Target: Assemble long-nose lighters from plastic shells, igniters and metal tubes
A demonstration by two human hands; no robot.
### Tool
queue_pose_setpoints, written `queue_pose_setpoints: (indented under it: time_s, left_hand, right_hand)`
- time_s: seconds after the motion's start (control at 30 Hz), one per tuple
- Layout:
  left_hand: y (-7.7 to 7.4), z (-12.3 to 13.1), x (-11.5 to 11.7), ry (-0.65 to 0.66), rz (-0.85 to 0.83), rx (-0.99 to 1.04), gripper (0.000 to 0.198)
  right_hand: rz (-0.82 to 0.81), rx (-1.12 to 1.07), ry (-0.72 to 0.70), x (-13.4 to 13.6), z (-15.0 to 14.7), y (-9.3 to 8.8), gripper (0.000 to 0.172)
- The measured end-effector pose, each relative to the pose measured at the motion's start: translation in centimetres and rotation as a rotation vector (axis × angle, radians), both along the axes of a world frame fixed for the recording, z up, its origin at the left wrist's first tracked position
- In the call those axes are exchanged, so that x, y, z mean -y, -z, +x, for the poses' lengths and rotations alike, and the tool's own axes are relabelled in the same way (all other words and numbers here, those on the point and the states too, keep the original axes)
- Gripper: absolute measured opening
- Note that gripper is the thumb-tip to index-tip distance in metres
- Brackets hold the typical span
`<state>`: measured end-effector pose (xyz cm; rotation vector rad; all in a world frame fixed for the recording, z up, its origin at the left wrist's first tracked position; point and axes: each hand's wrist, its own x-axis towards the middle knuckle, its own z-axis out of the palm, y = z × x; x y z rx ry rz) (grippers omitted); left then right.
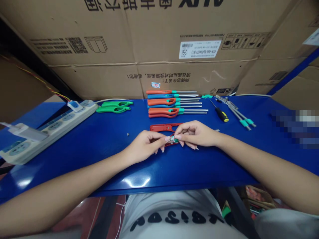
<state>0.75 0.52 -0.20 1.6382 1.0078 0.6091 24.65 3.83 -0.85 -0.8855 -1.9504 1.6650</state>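
My left hand (147, 145) is closed in a pinch on a small whitish lighter part (171, 139). From the other side my right hand (196, 133) is also closed, its thumb and forefinger at a small teal piece (176, 140) touching that part. Just behind the fingers lies a red lighter shell half (159, 127), open side up. A second piece of red shell (168, 144) shows under the hands, mostly hidden by them. A metal tube tip (217, 130) sticks out beyond my right wrist. A tiny spring (128, 134) lies left of my left hand.
Stacked stick lighters (163, 102) lie behind my hands, with green shells (114, 108) to their left. A screwdriver (221, 113), metal tubes with teal ends (239, 114) and teal pieces (206, 96) lie right. A power strip (57, 127) runs along the left; cardboard (149, 43) stands behind.
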Motion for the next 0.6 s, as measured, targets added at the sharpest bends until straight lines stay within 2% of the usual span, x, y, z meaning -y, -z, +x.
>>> queue_pose_setpoints:
  time_s: [0.6]
  left_hand:
    - [0.28,0.30,0.03,-0.027,0.055,0.004,0.039]
  right_hand:
    - [0.036,-0.039,0.114,0.46,-0.69,0.25,0.042]
